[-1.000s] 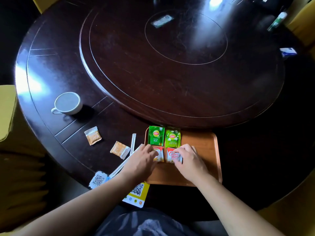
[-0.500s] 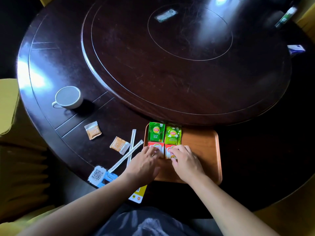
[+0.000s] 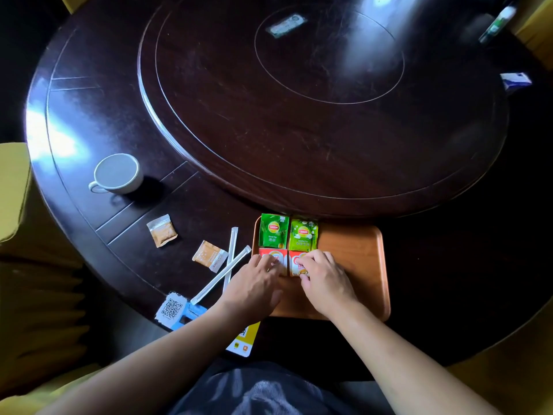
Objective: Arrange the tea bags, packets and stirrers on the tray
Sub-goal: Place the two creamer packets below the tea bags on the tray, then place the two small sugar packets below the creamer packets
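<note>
Two hands press packets flat on the orange wooden tray (image 3: 359, 259).

The left hand (image 3: 254, 283) and right hand (image 3: 324, 280) each rest loose, bent fingers on a red packet under two green tea bags (image 3: 273, 230); two white paper-wrapped stirrers (image 3: 230, 259) lie on the dark round bench (image 3: 179, 100).

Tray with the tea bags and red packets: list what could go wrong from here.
1. The fingers of both hands, left hand and right hand, press the two red packets; a slip could knock the green tea bags out of line.
2. The crossed stirrers lie beside the left wrist and might get swept off.
3. The tray sits near the table edge.
</note>
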